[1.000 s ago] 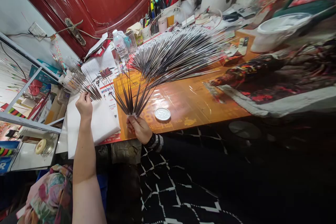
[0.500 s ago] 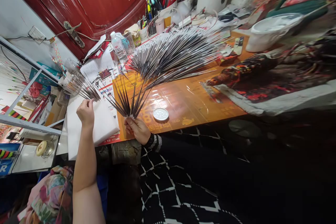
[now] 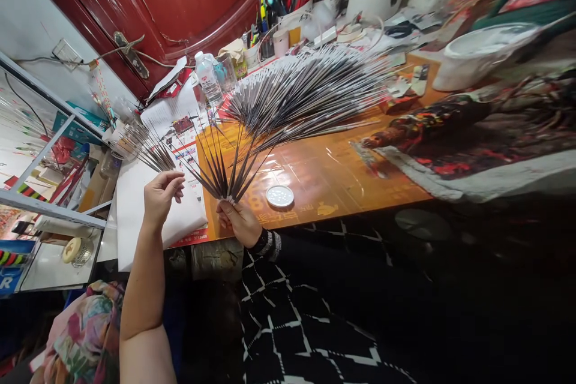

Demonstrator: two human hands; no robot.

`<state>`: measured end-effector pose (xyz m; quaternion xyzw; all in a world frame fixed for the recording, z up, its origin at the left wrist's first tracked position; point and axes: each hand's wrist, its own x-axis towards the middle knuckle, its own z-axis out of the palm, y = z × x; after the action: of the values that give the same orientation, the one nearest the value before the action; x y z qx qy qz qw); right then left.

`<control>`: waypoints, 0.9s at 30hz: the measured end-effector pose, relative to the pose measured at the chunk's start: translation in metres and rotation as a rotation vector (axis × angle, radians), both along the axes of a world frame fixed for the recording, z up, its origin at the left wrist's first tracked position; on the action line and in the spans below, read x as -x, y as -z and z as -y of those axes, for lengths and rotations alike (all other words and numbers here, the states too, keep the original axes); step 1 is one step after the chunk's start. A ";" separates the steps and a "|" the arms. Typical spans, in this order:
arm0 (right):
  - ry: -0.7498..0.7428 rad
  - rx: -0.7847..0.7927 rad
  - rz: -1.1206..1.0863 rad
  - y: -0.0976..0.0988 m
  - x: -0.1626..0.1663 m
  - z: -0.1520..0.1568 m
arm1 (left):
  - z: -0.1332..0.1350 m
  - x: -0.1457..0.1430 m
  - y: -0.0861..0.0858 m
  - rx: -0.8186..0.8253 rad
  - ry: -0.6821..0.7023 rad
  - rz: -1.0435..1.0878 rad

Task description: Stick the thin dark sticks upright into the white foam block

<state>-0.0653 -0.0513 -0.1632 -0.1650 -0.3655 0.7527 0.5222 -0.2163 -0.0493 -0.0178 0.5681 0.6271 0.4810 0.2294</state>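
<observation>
My right hand (image 3: 240,220) is closed round the lower ends of several dark, tapered sticks (image 3: 220,173), which look like unpainted fishing floats. They fan upward above the table's front edge. To its left, my left hand (image 3: 164,190) hovers over a white foam block (image 3: 139,204). Its fingers are loosely curled with the tips apart, and nothing shows between them. Just beyond that hand, a smaller bunch of like sticks (image 3: 157,155) lies along the foam's far edge. A large pile of the same sticks (image 3: 306,90) spreads over the table behind the fan.
A round white lid (image 3: 279,196) lies on the orange tabletop (image 3: 324,162). A water bottle (image 3: 208,79) stands at the back, near containers of bright floats and pens. On the left is a metal frame (image 3: 56,207). A paint-stained cloth (image 3: 450,174) covers the right side.
My left hand has moved right, from beside the small bunch toward the fan, and its fingers have loosened. My right hand keeps its hold on the sticks. The view has shifted slightly.
</observation>
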 end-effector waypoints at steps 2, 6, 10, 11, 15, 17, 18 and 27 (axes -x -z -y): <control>0.006 0.001 -0.001 0.000 0.001 0.000 | 0.001 0.002 -0.001 -0.012 -0.002 -0.030; 0.023 -0.026 0.025 -0.001 0.001 -0.001 | 0.007 0.001 -0.004 -0.037 0.011 -0.017; 0.033 -0.092 0.089 -0.004 -0.001 -0.002 | 0.014 -0.011 -0.005 -0.001 0.129 0.053; 0.032 -0.107 0.106 -0.004 -0.002 -0.002 | 0.016 -0.016 -0.005 0.011 0.158 0.060; 0.017 -0.142 0.153 -0.004 -0.004 -0.002 | 0.023 -0.034 -0.003 0.044 0.199 0.066; 0.023 -0.110 0.131 -0.004 -0.003 -0.002 | 0.024 -0.036 -0.005 0.049 0.191 0.066; 0.024 -0.084 0.110 -0.004 -0.003 -0.002 | 0.023 -0.033 -0.007 0.037 0.174 0.062; -0.023 -0.005 0.016 -0.003 0.000 -0.001 | -0.027 0.065 -0.022 -0.226 -0.377 -0.469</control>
<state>-0.0654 -0.0507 -0.1605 -0.1656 -0.3732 0.7564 0.5111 -0.2817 -0.0224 0.0043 0.5593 0.6997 0.4375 -0.0792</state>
